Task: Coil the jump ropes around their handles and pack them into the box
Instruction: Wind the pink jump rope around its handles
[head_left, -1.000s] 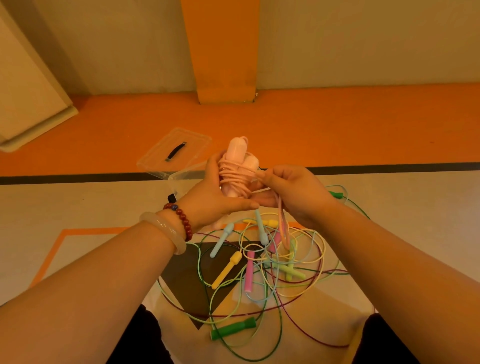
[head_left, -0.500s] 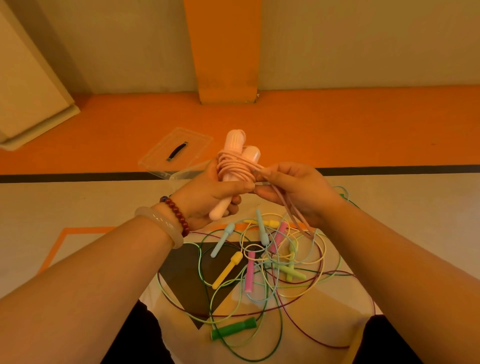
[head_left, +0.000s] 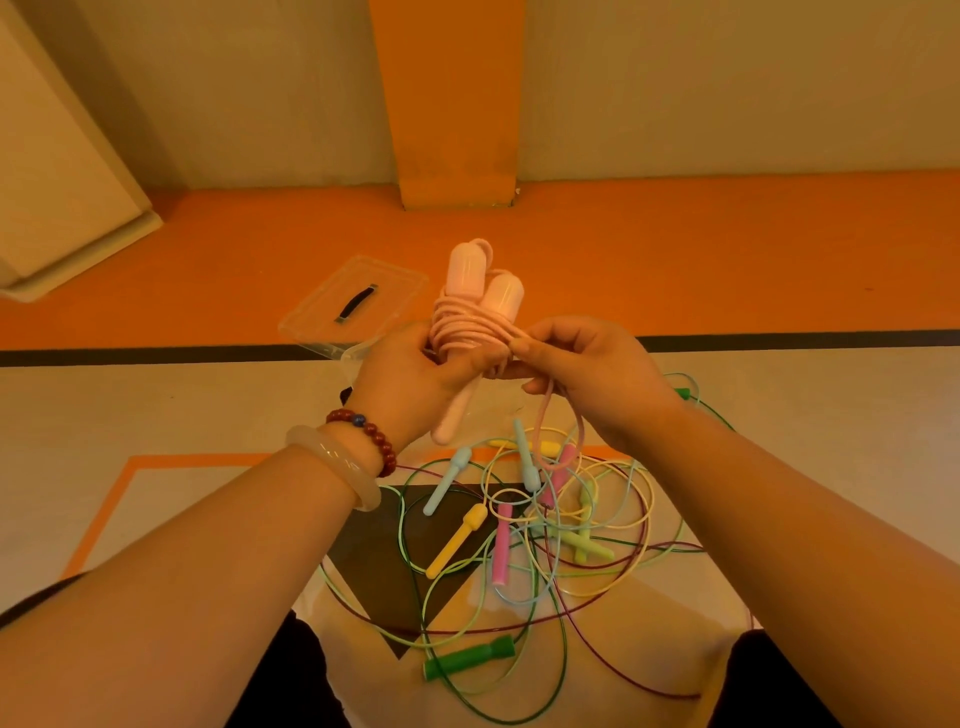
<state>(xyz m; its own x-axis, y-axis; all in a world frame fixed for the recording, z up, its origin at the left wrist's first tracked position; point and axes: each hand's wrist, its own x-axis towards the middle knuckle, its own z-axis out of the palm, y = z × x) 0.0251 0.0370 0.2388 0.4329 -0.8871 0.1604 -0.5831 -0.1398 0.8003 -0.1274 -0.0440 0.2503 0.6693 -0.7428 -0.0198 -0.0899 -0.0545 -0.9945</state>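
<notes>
My dark trouser legs (head_left: 291, 675) frame the bottom edge, nearer than the pile of loose ropes (head_left: 550, 514). The pile lies on the floor between my forearms, partly over a black triangle (head_left: 374, 561). A green handle (head_left: 470, 659) is at the pile's near edge. A yellow handle (head_left: 456, 543) and a bright pink handle (head_left: 502, 545) are in its middle, a light blue handle (head_left: 447, 480) toward its far left. Thin cords in green, yellow and purple loop all through the pile, tangled; can't trace which goes where.

Above the pile's far side, both hands hold up the pale pink jump rope (head_left: 467, 327). My left hand (head_left: 415, 384) grips its two handles (head_left: 465, 270) side by side, upright, thumb pressed across the coils wound round them. There's a pale bangle (head_left: 337, 467) and a red bead bracelet (head_left: 369, 436) on that wrist. My right hand (head_left: 597, 374) pinches the free strand right beside the coil, other fingers curled. The unwound end hangs from that hand down to the pile.

Beyond the pile, mostly hidden behind my left hand, is the clear box (head_left: 360, 352). Its clear lid (head_left: 384, 283) with a black grip lies flat just past it. Farther out there's an orange floor band (head_left: 727, 260), then an orange pillar (head_left: 449, 104) against the wall.
</notes>
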